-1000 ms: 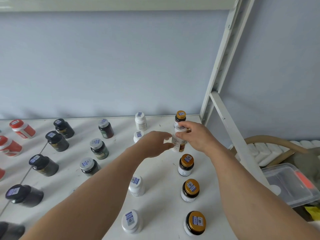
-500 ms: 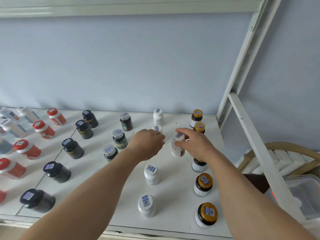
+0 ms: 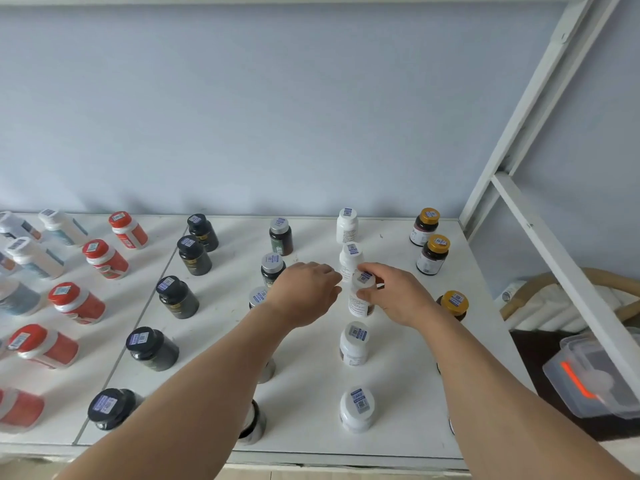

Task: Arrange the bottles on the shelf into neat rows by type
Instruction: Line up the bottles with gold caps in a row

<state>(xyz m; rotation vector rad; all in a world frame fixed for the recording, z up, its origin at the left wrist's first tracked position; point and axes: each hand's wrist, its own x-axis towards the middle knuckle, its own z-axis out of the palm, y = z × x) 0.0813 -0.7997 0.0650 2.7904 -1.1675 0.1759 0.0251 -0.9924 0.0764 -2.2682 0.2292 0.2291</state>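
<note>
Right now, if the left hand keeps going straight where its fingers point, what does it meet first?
Probably the white bottle that the right hand grips; the left hand is just beside it, though depth is unclear.

White shelf (image 3: 391, 382) with upright bottles in rows by cap colour. One white bottle (image 3: 361, 295) stands mid-row, held at its cap

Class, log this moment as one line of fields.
right hand: grips white plastic bottle | left hand: beside bottle, holds nothing | bottle: in white-capped row on white shelf | step: placing
</note>
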